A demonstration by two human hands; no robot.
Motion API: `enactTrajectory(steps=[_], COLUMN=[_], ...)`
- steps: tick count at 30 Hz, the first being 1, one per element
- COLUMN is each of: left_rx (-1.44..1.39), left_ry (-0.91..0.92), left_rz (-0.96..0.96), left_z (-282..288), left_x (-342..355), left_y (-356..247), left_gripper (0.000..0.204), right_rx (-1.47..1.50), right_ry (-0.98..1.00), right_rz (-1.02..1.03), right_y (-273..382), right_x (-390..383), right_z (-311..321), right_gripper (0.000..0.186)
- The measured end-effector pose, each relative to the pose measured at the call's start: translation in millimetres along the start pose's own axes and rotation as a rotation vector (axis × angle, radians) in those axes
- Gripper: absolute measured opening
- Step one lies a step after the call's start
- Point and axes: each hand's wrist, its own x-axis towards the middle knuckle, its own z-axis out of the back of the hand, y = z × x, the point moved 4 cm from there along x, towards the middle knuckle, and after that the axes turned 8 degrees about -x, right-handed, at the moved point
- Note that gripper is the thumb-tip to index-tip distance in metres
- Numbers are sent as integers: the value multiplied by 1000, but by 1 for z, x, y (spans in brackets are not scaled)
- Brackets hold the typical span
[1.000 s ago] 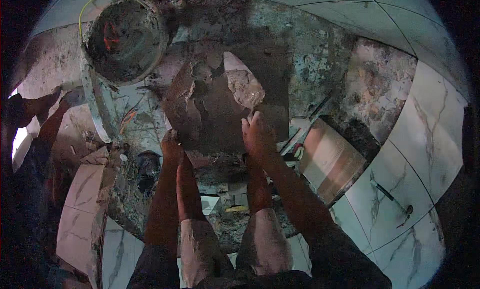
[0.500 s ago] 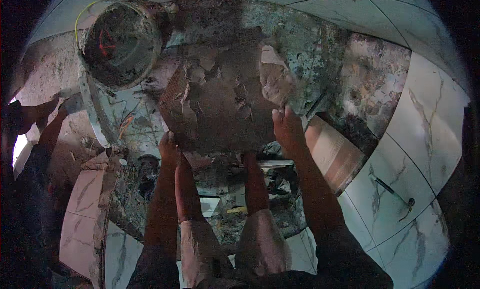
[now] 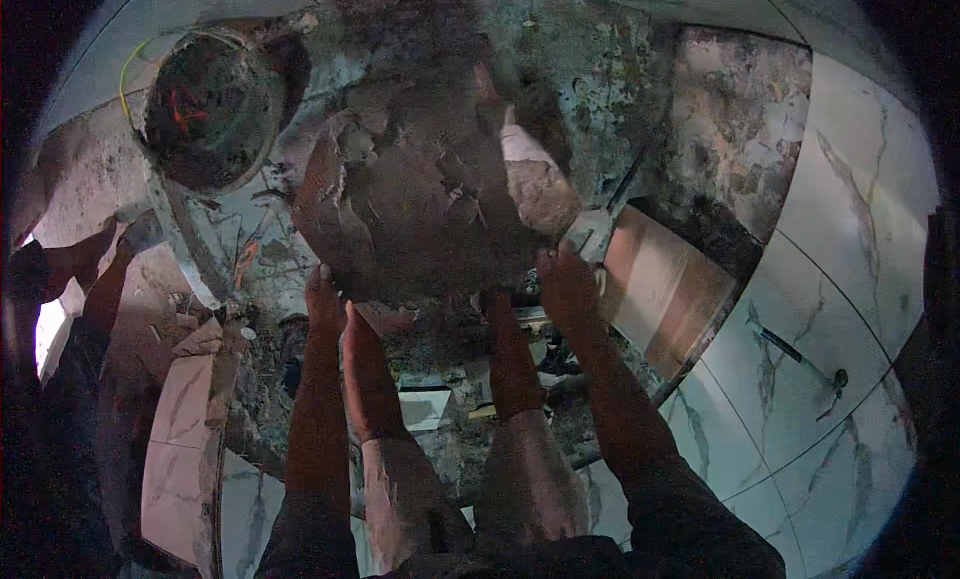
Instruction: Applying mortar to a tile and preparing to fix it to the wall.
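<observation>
My left hand [image 3: 323,291] is closed at the near left edge of a dark brown, mortar-smeared square piece [image 3: 415,204] with ragged patches and ridged texture. My right hand [image 3: 560,274], at the piece's lower right, is closed on a trowel whose pale pointed blade [image 3: 535,174] carries a lump of grey-beige mortar over the piece's right side. The trowel's handle is mostly hidden by my fingers.
A grimy bucket [image 3: 210,109] with a yellow handle stands back left beside a long dirty strip [image 3: 185,229]. Another person's limbs [image 3: 85,254] show at far left. A striped tile [image 3: 660,279], dark tool [image 3: 780,344] and marbled tiles [image 3: 830,199] are at right.
My right hand and the trowel have moved right, then slightly down toward me. More ragged mortar shows across the square piece's middle. My left hand has stayed at its edge.
</observation>
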Motion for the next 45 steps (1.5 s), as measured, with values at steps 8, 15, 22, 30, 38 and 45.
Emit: enactTrajectory(steps=[8,15,22,30,38,45], left_rx=[-50,-97,-149,-127,234,-91], left_ry=[46,-81,25,-124,211,65], left_rz=[33,60,99,172,-19,149], left_z=[3,26,34,18,37,15], left_x=[0,9,10,1,17,11], left_y=[1,13,5,8,14,15], left_gripper=[35,51,50,39,42,36], right_rx=[131,348,506,934,596,528], right_ry=[77,-2,124,431,160,36], right_rz=[-206,-105,-113,-402,-79,-28], right_y=[5,18,61,22,53,44], right_x=[-31,-73,-23,-57,-120,-114], right_z=[-20,-52,-50,-36,-118,-114], right_gripper=[27,32,30,31,31,30])
